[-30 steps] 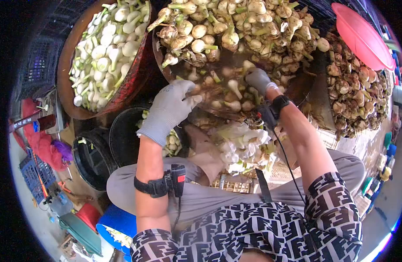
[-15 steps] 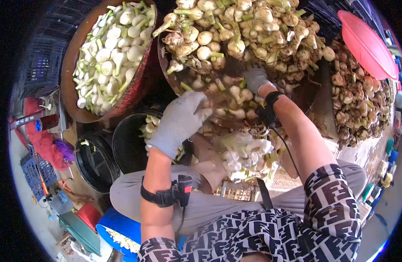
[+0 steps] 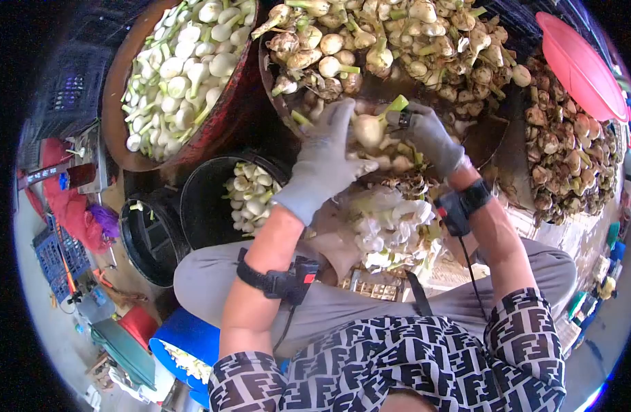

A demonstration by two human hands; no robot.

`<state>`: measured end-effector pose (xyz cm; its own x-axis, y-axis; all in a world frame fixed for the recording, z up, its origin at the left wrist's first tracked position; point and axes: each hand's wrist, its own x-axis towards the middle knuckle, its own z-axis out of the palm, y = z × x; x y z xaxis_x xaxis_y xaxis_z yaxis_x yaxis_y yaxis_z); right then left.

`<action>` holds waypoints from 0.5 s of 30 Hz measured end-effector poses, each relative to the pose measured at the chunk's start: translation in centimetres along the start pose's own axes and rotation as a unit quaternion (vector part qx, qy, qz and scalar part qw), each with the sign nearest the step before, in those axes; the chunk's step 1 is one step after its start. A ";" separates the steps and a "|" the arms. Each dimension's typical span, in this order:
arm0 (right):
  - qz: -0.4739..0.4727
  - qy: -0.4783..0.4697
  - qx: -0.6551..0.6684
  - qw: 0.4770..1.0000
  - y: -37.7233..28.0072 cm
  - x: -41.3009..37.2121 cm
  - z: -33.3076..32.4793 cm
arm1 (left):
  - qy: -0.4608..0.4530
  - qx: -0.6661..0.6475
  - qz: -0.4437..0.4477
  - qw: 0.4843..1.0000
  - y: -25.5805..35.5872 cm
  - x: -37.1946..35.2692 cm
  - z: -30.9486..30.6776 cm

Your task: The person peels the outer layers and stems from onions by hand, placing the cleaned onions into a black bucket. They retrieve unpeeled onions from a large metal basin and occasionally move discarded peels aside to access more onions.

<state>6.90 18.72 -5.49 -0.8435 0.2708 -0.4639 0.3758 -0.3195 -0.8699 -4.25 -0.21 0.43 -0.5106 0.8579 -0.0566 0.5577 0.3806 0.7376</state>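
My right hand, in a grey glove, grips a garlic bulb with a short green stem above the wide basin. Something small and dark sits at its fingertips; I cannot make out what. My left hand, gloved too, is open beside the bulb, thumb and fingers apart. Muddy water and several bulbs lie under both hands. Behind them is a heap of unwashed garlic. Loose white peelings are piled between the basin and my lap.
A rust-rimmed tub of clean white garlic stands at the left. Nearer me are a black bucket with peeled bulbs and another black bucket. At the right are stacked dirty bulbs and a pink basin. A blue container sits lower left.
My right hand has come up out of the muddy water toward me and now holds a garlic bulb. My left hand has moved right, its fingers spreading near the bulb.
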 end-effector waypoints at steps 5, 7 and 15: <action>0.022 0.065 0.041 0.997 -1.5 -3.6 6.4 | -0.007 -0.016 -0.010 1.000 -0.8 -1.0 1.1; 0.024 0.083 0.098 0.991 -1.6 -4.3 7.4 | -0.007 -0.021 0.019 1.000 -0.4 -1.2 0.8; 0.002 0.107 0.084 0.991 -1.3 -5.6 7.8 | -0.011 -0.027 0.047 0.998 -0.6 -1.8 0.7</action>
<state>8.11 10.54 -0.50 -0.7347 0.4491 -0.5085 0.2957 -0.4625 -0.8358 -3.21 -1.75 -0.41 -0.4429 0.8966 0.0011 0.5659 0.2786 0.7760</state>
